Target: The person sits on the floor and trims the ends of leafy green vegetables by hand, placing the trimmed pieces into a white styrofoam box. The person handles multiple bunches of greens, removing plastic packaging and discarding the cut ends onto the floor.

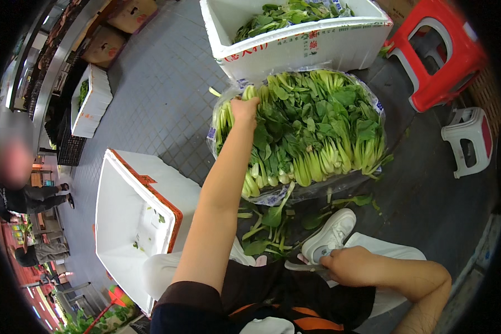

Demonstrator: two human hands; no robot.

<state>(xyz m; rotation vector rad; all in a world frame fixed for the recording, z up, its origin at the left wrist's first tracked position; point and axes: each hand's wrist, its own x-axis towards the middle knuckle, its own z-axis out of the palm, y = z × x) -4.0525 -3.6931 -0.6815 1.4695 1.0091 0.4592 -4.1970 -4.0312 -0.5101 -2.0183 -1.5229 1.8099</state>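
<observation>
My left hand (245,111) reaches to the far left part of a broad pile of leafy greens (309,121), and its fingers close around pale stems there. The greens lie in rows on a clear plastic sheet (304,194) with blue print, stems outward along the near and far sides. Close to my lap, my right hand (350,264) grips a small curved blade (304,267), whose handle is hidden in the fist. Loose trimmed leaves (271,234) are scattered on the floor between my shoes (332,234) and the pile.
A foam box (300,48) of greens stands beyond the pile. To my left is another foam box (121,217) with leaf scraps inside. A red stool (455,58) and a small white stool (469,142) stand right. Two people (29,200) are at far left.
</observation>
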